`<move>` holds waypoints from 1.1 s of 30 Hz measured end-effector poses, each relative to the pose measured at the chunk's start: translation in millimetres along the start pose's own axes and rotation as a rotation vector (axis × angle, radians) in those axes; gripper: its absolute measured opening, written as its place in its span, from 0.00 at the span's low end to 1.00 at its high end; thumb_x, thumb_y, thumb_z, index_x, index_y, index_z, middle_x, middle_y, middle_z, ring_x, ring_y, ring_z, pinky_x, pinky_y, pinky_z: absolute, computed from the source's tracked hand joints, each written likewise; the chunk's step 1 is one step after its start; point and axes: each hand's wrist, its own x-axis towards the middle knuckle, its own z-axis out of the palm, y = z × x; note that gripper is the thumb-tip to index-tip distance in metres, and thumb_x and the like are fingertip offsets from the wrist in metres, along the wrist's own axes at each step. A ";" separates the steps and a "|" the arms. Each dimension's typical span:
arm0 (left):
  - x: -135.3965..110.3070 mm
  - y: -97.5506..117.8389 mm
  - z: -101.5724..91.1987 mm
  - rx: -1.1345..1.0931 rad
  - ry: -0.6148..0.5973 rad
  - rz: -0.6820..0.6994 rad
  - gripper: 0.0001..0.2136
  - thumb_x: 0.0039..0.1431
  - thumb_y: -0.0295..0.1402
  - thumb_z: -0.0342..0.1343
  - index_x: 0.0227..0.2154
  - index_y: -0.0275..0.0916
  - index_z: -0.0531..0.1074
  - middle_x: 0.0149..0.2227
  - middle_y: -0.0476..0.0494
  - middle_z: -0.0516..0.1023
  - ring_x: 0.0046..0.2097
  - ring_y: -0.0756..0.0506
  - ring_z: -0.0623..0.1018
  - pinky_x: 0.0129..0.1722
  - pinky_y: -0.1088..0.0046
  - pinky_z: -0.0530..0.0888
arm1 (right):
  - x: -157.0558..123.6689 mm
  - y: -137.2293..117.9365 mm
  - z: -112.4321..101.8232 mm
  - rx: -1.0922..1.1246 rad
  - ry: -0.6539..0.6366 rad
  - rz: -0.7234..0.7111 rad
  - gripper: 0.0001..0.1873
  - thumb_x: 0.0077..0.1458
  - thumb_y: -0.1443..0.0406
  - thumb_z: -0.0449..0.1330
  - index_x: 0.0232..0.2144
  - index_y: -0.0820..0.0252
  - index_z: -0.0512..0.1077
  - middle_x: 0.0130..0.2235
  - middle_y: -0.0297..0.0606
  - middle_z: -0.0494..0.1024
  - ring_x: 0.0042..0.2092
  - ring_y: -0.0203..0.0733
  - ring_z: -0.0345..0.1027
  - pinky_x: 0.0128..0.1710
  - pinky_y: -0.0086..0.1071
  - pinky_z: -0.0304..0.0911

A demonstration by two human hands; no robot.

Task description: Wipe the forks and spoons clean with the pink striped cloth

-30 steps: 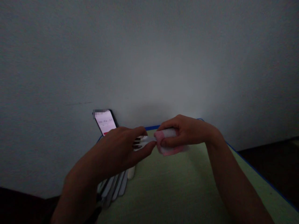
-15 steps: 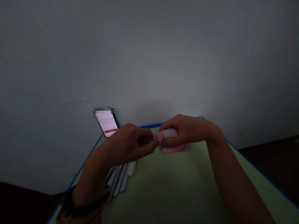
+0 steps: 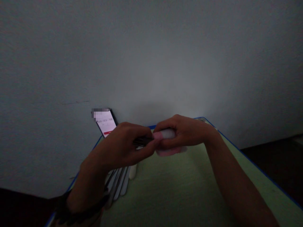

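My left hand (image 3: 120, 143) is closed on a metal fork (image 3: 142, 141), whose tines show dimly between thumb and fingers. Bunched in my right hand (image 3: 189, 130) is a pink and white cloth (image 3: 168, 133), pressed up against the fork beside my left fingertips. The two hands meet above the tabletop. Whatever part of the fork lies inside the cloth is hidden. Under my left wrist lie several flat metal handles (image 3: 121, 183) side by side, with a whitish handle (image 3: 133, 172) at their right; their far ends are covered by my hand.
A phone (image 3: 106, 123) with a lit screen leans against the grey wall (image 3: 151, 63) at the table's far left corner. The pale green table (image 3: 170, 192) has a blue edge and meets the wall at the back. Dark floor shows at both sides.
Both hands have shifted slightly left in the picture, along with the table and phone. My fingers still grip the fork and cloth, and the two hands sit a little closer together.
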 end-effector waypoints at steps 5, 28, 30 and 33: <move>2.3 0.2 1.7 0.050 -0.003 -0.003 0.16 0.57 0.38 0.48 0.19 0.34 0.68 0.15 0.55 0.61 0.18 0.57 0.61 0.19 0.81 0.55 | -0.2 10.4 -0.2 0.034 -0.016 -0.020 0.16 0.50 0.57 0.56 0.37 0.62 0.72 0.31 0.33 0.73 0.30 0.32 0.62 0.29 0.25 0.53; 3.8 -6.5 17.4 -0.003 0.141 -0.090 0.19 0.56 0.38 0.49 0.12 0.35 0.62 0.13 0.57 0.53 0.18 0.57 0.54 0.17 0.82 0.53 | -11.0 20.2 -3.8 0.050 0.028 0.067 0.22 0.52 0.52 0.52 0.39 0.64 0.71 0.32 0.35 0.73 0.30 0.33 0.60 0.27 0.26 0.51; 6.5 -6.6 19.1 -0.024 0.118 -0.064 0.19 0.56 0.39 0.49 0.13 0.34 0.64 0.13 0.57 0.55 0.18 0.57 0.55 0.17 0.82 0.53 | -8.8 16.3 -2.0 0.036 0.011 0.044 0.20 0.53 0.54 0.53 0.39 0.64 0.71 0.33 0.35 0.73 0.31 0.33 0.61 0.29 0.26 0.52; 8.8 -7.8 19.1 -0.037 0.079 -0.058 0.19 0.58 0.39 0.47 0.15 0.34 0.67 0.13 0.56 0.57 0.18 0.57 0.56 0.17 0.82 0.54 | -5.6 14.8 0.2 0.009 -0.008 0.025 0.18 0.52 0.56 0.54 0.39 0.63 0.71 0.33 0.36 0.74 0.31 0.33 0.61 0.29 0.26 0.53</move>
